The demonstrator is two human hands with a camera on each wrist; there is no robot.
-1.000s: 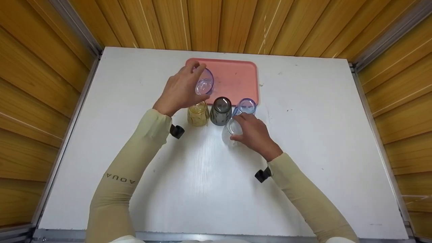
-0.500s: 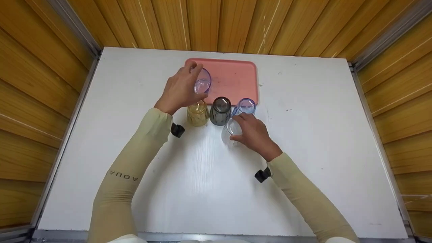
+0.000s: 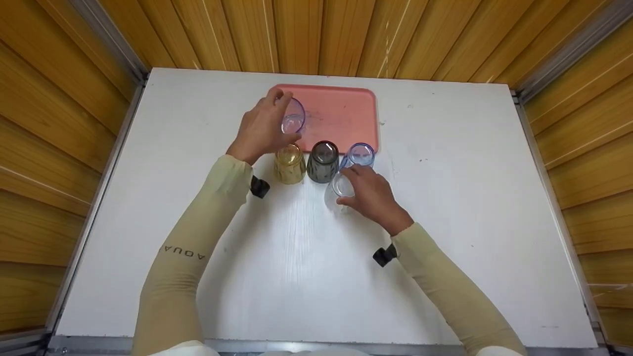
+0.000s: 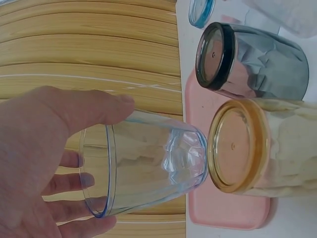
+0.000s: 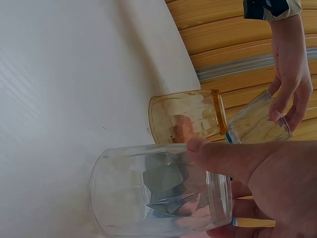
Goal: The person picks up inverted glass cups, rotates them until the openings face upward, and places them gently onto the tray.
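Note:
My left hand [image 3: 262, 124] grips a blue-tinted drinking glass [image 4: 148, 161] by its rim, mouth up, above the near left part of the pink tray [image 3: 341, 113]. In the left wrist view the base of that glass comes right up to the base of an upturned amber glass [image 4: 237, 146]. My right hand [image 3: 371, 194] holds an upturned clear glass [image 5: 143, 198] around its base end, mouth down on the table. Beside the amber glass stands an upturned dark grey glass [image 3: 324, 163]. An upturned blue glass [image 3: 361, 154] is partly hidden behind my right hand.
The upturned glasses stand close together along the near edge of the tray on a white table [image 3: 306, 277]. Wood-look panels [image 3: 341, 39] wall the table's back and sides.
My left hand has shifted slightly left with the blue-tinted glass. My right hand and the clear glass have stayed in place.

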